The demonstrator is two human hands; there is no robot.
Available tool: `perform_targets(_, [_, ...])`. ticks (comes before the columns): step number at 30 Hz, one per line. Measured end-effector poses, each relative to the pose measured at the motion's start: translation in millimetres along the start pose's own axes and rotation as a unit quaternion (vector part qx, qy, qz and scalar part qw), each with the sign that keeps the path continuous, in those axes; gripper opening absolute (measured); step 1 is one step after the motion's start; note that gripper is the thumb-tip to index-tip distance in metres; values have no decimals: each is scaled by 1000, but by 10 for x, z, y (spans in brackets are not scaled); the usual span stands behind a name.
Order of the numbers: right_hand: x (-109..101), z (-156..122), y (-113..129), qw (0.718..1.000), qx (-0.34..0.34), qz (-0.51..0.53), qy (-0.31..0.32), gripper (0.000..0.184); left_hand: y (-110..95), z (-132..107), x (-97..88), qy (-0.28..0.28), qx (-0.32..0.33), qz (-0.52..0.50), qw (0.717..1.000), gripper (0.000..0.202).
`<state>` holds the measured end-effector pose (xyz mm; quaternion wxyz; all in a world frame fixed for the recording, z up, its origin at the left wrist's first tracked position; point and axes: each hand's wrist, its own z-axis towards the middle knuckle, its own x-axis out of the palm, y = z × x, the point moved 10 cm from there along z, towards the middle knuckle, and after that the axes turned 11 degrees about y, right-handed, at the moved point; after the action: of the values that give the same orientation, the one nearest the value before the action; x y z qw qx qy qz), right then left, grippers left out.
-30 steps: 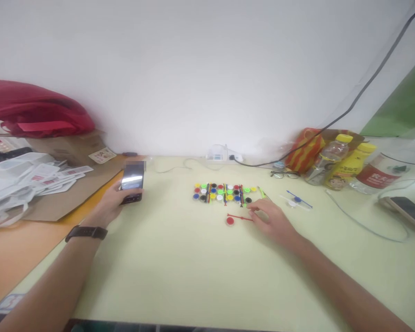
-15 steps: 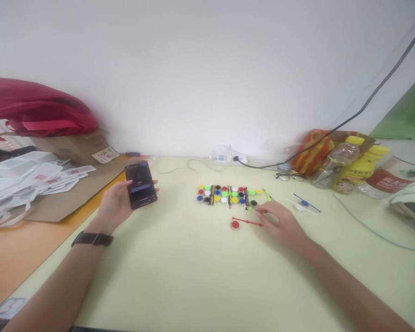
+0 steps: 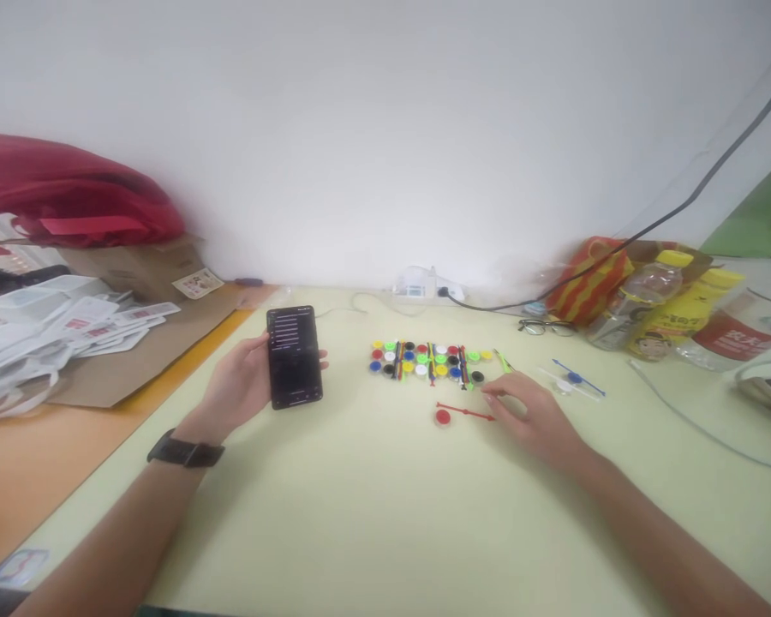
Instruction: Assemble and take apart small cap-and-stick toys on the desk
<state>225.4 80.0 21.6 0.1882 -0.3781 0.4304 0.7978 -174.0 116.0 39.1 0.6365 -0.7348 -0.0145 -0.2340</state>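
Note:
My left hand [image 3: 239,386] is wrapped round a black smartphone [image 3: 295,358], holding it up over the table; its dark screen shows several pale lines of text. To the right, my right hand [image 3: 530,420] is closed in a pinch low over the table, and whatever its fingertips hold, if anything, is hidden. A red arrow-shaped pointer [image 3: 463,412] lies just left of those fingers, with a red round disc [image 3: 443,417] by its far end. Beyond them sit rows of small coloured discs [image 3: 421,371] with coloured pointers [image 3: 432,364] between them. One black disc [image 3: 478,377] lies close to my fingertips.
A blue pointer [image 3: 582,378] and a white disc [image 3: 563,387] lie right of my hand. Eyeglasses [image 3: 545,327], a clear bottle [image 3: 639,296] and a white cable [image 3: 700,435] are farther right. Cardboard [image 3: 147,368] with white plastic pieces [image 3: 83,321] covers the left side.
The phone has shifted right and slightly nearer in my left hand, and its screen now shows lines of text. My right hand keeps its pinch by the red pointer; the view has turned slightly.

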Motion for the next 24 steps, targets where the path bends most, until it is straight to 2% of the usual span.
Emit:
perform_targets(4, [16, -4, -55, 1000, 7, -10, 5, 18, 115, 18, 156, 23, -12, -14, 1000, 64])
perform_targets(8, [27, -1, -69, 1000, 13, -7, 11, 18, 230, 31, 218, 35, -32, -26, 999, 59])
perform_targets(14, [18, 6, -19, 1000, 11, -11, 10, 18, 297, 35, 228, 59, -49, -11, 997, 54])
perform_targets(24, [24, 3, -40, 1000, 15, -9, 15, 15, 324, 48, 200, 49, -57, -21, 997, 53])
